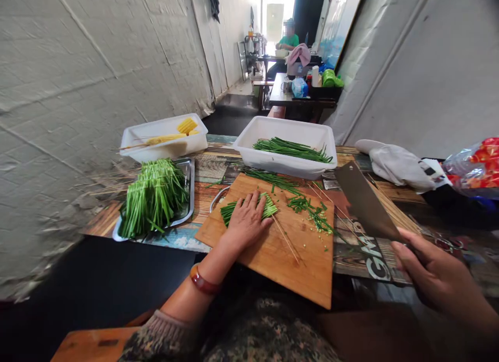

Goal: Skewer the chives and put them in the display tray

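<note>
My left hand lies flat with its fingers stretched over a row of green chives on the wooden cutting board. Thin wooden skewers stick out of that row toward me; the palm hides part of it. Off the board's right side, my right hand is closed round the handle of a cleaver, its broad blade raised and tilted up to the left. Cut chive pieces are scattered on the board's right half. Longer chives lie along its far edge.
A metal tray at left holds skewered chives. Behind stand a white tub with corn and another tub with loose chives. A white cap lies at right. A person in green sits far back.
</note>
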{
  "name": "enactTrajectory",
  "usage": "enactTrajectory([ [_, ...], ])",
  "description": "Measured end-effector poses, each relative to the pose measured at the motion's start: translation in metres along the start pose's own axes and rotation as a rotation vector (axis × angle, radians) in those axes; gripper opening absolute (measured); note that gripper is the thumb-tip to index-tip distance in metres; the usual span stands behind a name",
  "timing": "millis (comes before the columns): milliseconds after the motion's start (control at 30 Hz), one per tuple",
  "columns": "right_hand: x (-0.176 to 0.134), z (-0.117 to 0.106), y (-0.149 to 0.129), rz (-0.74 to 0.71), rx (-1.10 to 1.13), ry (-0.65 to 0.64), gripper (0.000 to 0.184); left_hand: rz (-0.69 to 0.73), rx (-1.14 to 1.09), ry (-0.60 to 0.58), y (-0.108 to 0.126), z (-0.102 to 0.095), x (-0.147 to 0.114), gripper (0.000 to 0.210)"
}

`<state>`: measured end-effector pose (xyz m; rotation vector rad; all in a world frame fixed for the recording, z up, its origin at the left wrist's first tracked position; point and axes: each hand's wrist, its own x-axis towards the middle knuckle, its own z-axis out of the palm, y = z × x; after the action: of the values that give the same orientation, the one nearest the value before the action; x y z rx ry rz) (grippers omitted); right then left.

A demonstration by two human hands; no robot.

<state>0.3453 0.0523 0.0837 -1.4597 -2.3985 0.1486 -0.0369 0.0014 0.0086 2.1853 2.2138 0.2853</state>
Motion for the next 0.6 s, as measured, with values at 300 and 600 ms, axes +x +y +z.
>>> enactTrajectory([
  [300, 0.052, 0.044, -0.124, 0.070, 0.722, -0.468, 0.035, 0.020, -0.021, 0.063, -0.004, 0.012, 0.000, 0.053],
  [600, 0.066, 0.059, -0.141, -0.043, 0.595, -0.445, 0.029, 0.033, -0.018, 0.050, -0.004, 0.011, 0.001, 0.053],
])
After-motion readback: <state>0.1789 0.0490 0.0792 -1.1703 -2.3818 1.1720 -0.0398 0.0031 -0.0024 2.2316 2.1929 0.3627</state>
